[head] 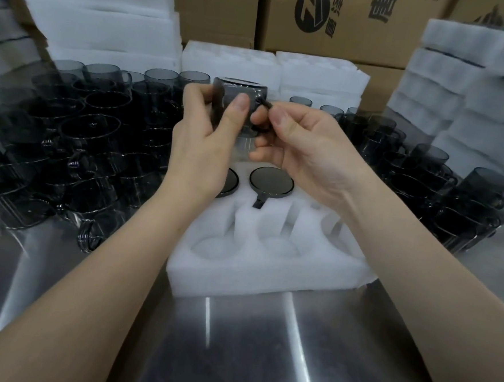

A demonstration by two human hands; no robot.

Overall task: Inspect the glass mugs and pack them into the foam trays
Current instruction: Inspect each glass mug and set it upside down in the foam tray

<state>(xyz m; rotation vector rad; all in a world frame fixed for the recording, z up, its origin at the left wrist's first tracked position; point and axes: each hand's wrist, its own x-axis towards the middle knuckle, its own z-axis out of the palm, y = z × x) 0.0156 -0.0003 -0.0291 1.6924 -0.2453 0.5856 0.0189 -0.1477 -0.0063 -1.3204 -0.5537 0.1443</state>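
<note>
Smoky grey mugs (100,126) (translucent); white foam tray (269,269).

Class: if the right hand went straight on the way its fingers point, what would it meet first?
Probably the glass mug, whose handle the right hand pinches; just past it, the left hand. Depth is unclear.

**Dim, cool light, glare on the steel**

We see soft, dim light falling from overhead. The steel table (233,353) throws back long white streaks of glare. The foam tray (269,269) is nearly washed out, its hollows faintly shaded. The smoked glass mugs (78,137) read almost black, and the held mug (239,96) looks slightly blurred. The wide lens bends the edges; we find the corners soft.
</note>
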